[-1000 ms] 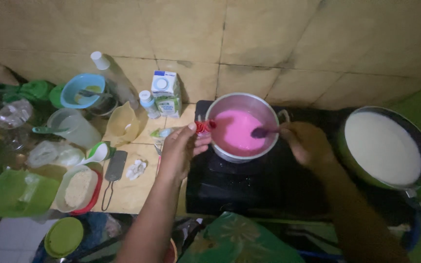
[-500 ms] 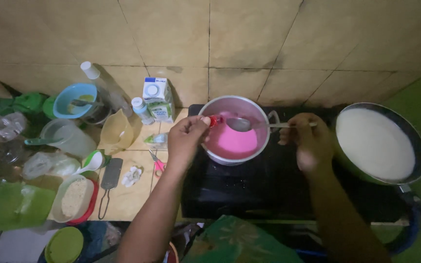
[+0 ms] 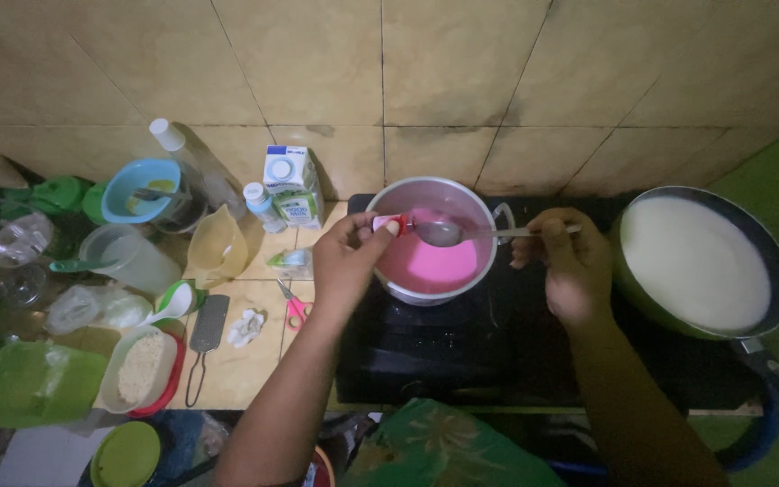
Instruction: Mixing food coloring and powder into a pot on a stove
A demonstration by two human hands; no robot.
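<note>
Over the black stove (image 3: 462, 361), both hands are clamped: the right hand (image 3: 570, 266) holds a metal spoon (image 3: 462, 234) level, the left hand (image 3: 346, 257) tips a small red bottle (image 3: 389, 223) toward its bowl, above the pot (image 3: 439, 194) of pink liquid (image 3: 430, 261), so spills land inside.

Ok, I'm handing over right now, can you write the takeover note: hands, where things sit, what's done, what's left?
Left hand: grip on a small red bottle, tipped over the spoon.
Right hand: holds the spoon level above the pot.
Pot sits on the black stove, with pink liquid inside. Pan of white liquid sits to the right.
Done: liquid already pink.
Left: whether drops have reached the spoon can't be seen.
</note>
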